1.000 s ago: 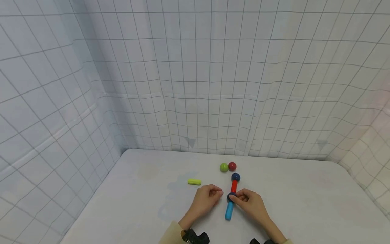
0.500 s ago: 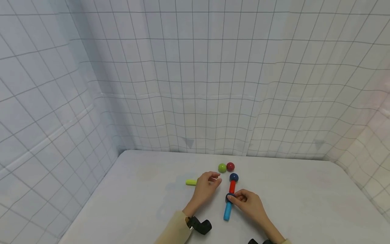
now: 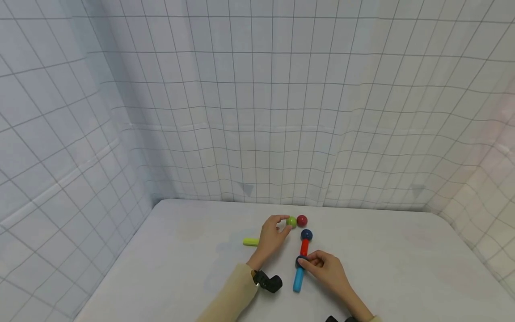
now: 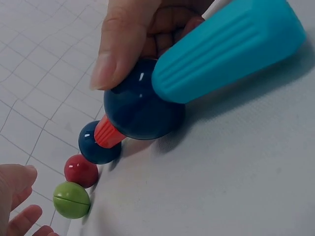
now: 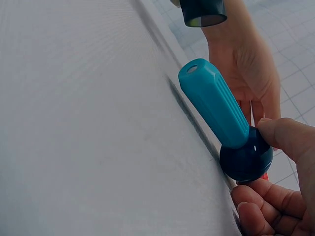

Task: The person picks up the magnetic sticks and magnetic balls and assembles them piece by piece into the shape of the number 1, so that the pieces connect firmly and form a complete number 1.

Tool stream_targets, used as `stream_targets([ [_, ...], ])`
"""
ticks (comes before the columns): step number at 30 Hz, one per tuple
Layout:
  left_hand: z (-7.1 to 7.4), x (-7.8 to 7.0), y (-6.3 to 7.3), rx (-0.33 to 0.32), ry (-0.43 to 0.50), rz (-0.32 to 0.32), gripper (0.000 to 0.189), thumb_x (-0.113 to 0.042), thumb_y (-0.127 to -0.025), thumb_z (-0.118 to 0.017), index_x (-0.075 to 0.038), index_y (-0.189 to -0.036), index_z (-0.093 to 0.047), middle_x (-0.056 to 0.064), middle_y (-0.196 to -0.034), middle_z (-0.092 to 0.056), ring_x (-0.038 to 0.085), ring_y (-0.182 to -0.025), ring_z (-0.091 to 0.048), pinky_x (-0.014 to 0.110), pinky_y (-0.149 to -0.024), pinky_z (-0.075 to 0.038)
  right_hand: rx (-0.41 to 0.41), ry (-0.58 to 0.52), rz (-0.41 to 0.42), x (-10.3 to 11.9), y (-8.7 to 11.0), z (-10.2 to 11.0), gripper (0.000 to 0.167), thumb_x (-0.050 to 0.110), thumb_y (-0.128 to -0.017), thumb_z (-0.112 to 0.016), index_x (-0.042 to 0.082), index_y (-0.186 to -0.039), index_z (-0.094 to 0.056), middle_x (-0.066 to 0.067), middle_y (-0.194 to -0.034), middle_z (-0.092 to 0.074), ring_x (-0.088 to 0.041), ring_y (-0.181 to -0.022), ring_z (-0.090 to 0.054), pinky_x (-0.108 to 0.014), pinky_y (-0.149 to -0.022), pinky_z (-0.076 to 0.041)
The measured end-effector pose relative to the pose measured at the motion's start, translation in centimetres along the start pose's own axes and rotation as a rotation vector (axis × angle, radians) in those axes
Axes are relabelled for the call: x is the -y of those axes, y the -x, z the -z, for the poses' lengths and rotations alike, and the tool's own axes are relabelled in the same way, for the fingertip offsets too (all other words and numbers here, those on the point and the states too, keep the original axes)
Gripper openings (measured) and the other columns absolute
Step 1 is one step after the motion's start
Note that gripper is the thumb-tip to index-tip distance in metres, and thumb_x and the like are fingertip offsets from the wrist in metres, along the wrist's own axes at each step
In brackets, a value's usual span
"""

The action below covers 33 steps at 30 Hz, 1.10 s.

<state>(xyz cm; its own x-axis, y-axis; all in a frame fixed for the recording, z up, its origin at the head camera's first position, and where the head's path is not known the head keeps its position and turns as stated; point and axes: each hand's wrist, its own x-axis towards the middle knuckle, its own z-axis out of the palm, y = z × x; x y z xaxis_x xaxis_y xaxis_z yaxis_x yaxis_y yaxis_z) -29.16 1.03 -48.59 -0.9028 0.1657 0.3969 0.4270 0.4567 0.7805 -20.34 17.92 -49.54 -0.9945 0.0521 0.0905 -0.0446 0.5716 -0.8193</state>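
Note:
My right hand [image 3: 327, 270] pinches a dark blue ball [image 4: 142, 108] between thumb and fingers. A light blue ribbed stick [image 3: 297, 280] joins this ball on the near side. From its far side a red stick [image 3: 304, 247] runs to a second dark blue ball [image 3: 306, 235], making one straight chain. My left hand [image 3: 271, 236] reaches to a green ball [image 3: 291, 222], thumb and fingers spread about it in the head view. In the left wrist view those fingertips stand apart from the green ball. A red ball [image 3: 301, 220] sits right beside the green one.
A yellow-green stick [image 3: 250, 242] lies left of the left hand, its right end hidden behind that hand. The pieces are on a white table [image 3: 382, 255], with a white grid-lined curtain [image 3: 257, 134] behind it. Each wrist wears a black camera.
My left hand has moved forward, away from beside the chain to the green ball, with its thumb and fingers spreading. My right hand keeps its pinch on the dark blue ball.

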Motion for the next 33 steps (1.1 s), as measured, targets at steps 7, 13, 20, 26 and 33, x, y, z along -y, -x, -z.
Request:
stream_targets([
  [7,-0.5,0.3,-0.6,0.033,-0.010,0.022,0.030,-0.015,-0.090,-0.066,-0.005,-0.118,-0.062,0.012,-0.118,-0.059,0.030,-0.107,-0.054,0.038,-0.085,-0.048,0.006,-0.004,0.003,-0.1,0.0,0.0,0.026,0.035,-0.080,-0.076,0.010,-0.081,-0.068,0.006,-0.064,-0.056,-0.011,-0.061,-0.050,-0.023,-0.054,-0.040],
  [13,-1.0,0.5,-1.0,0.039,-0.004,0.045,0.032,-0.014,-0.090,-0.065,-0.003,-0.121,-0.061,0.014,-0.120,-0.059,0.032,-0.109,-0.054,0.042,-0.089,-0.045,-0.001,-0.003,0.005,-0.2,0.0,0.0,0.026,0.035,-0.080,-0.076,0.010,-0.080,-0.068,0.006,-0.064,-0.056,-0.011,-0.061,-0.050,-0.022,-0.054,-0.040],
  [20,-1.4,0.2,-1.5,0.042,0.026,0.066,0.034,-0.017,-0.090,-0.067,-0.002,-0.120,-0.061,0.014,-0.118,-0.060,0.032,-0.108,-0.055,0.044,-0.091,-0.043,-0.001,-0.004,0.020,-0.4,-0.1,0.0,0.026,0.035,-0.080,-0.076,0.011,-0.080,-0.068,0.006,-0.064,-0.055,-0.010,-0.059,-0.050,-0.022,-0.053,-0.039],
  [26,-1.8,0.2,-1.8,0.057,0.017,0.103,0.034,-0.019,-0.090,-0.067,-0.003,-0.120,-0.061,0.013,-0.117,-0.060,0.030,-0.109,-0.054,0.043,-0.093,-0.042,-0.002,-0.004,0.028,-0.5,-0.2,0.0,0.026,0.036,-0.080,-0.076,0.011,-0.080,-0.068,0.006,-0.063,-0.055,-0.010,-0.059,-0.050,-0.022,-0.053,-0.039],
  [33,-2.1,0.7,-2.0,0.069,0.011,0.097,0.035,-0.018,-0.089,-0.067,-0.002,-0.120,-0.061,0.014,-0.119,-0.060,0.031,-0.112,-0.053,0.044,-0.096,-0.040,-0.006,0.000,0.033,-0.6,-0.2,0.0,0.027,0.035,-0.080,-0.076,0.010,-0.080,-0.067,0.006,-0.064,-0.055,-0.010,-0.059,-0.050,-0.022,-0.053,-0.040],
])
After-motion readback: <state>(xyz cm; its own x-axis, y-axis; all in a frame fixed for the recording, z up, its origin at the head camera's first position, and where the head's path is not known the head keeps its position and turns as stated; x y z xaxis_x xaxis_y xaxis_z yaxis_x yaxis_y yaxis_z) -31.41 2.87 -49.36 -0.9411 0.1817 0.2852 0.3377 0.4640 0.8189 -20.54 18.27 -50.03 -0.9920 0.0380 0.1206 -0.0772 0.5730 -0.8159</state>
